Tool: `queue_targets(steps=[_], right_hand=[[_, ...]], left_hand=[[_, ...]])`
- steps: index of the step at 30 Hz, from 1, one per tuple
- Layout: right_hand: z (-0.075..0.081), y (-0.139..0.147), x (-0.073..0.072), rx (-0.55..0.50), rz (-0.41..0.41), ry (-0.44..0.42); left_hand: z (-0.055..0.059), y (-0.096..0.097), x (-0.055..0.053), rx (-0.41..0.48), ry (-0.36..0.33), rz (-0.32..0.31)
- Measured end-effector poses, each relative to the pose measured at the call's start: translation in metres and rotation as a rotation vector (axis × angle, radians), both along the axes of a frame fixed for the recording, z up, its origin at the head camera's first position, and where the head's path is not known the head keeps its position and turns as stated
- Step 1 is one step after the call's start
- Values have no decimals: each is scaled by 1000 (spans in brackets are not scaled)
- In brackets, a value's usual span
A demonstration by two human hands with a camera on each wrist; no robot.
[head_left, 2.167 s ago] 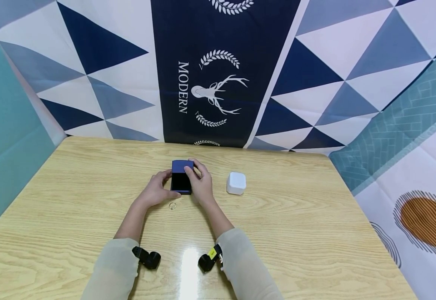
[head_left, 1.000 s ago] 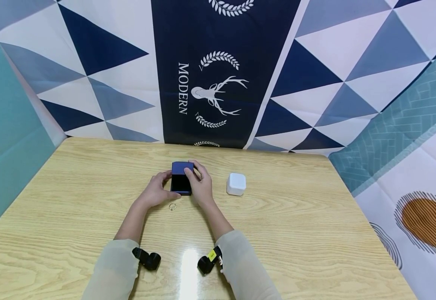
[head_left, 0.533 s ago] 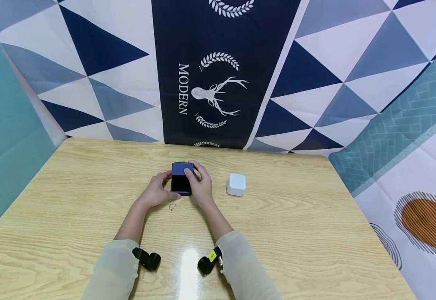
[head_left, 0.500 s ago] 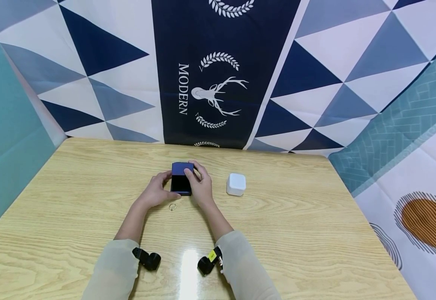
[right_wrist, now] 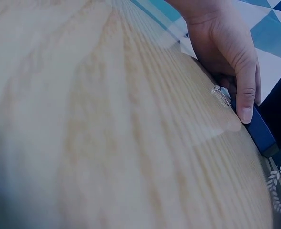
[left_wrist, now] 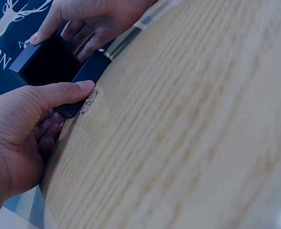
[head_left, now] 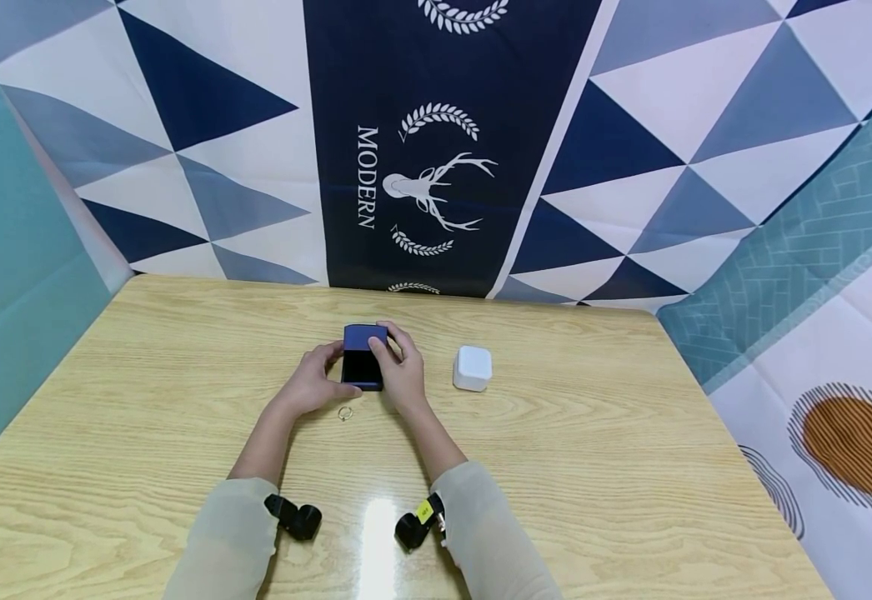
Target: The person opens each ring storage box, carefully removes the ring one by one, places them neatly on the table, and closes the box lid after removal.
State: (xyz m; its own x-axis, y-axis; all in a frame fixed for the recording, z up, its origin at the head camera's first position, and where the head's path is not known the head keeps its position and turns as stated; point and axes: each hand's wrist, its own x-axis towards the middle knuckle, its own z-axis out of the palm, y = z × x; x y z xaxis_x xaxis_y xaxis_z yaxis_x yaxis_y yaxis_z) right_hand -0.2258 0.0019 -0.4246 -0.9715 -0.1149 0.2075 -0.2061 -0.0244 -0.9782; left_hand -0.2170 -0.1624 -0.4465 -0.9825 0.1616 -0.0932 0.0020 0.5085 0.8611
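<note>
Wood table [head_left: 593,433] | blue box [head_left: 361,357] | between left fingers [head_left: 330,348] and right fingers [head_left: 400,333]

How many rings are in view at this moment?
1 ring, lying on the wooden table just in front of the open blue box; the box's dark inside could hide another.

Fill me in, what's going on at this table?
A person is handling a small dark blue box with both hands, its lid raised. The left hand grips the base, thumb along the front; the right hand holds the lid. A ring lies outside, on the table in front of the box. A white cube sits to the right, untouched.
</note>
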Motion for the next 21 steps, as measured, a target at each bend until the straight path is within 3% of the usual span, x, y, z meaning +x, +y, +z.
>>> queue_targets(steps=[12,21], right_hand=[[1,-1,2,1,-9,14],[-2,0,1,-1,0,31]], left_hand=[[0,0,0,4,-10,-1],[0,0,-1,17,28,-7]])
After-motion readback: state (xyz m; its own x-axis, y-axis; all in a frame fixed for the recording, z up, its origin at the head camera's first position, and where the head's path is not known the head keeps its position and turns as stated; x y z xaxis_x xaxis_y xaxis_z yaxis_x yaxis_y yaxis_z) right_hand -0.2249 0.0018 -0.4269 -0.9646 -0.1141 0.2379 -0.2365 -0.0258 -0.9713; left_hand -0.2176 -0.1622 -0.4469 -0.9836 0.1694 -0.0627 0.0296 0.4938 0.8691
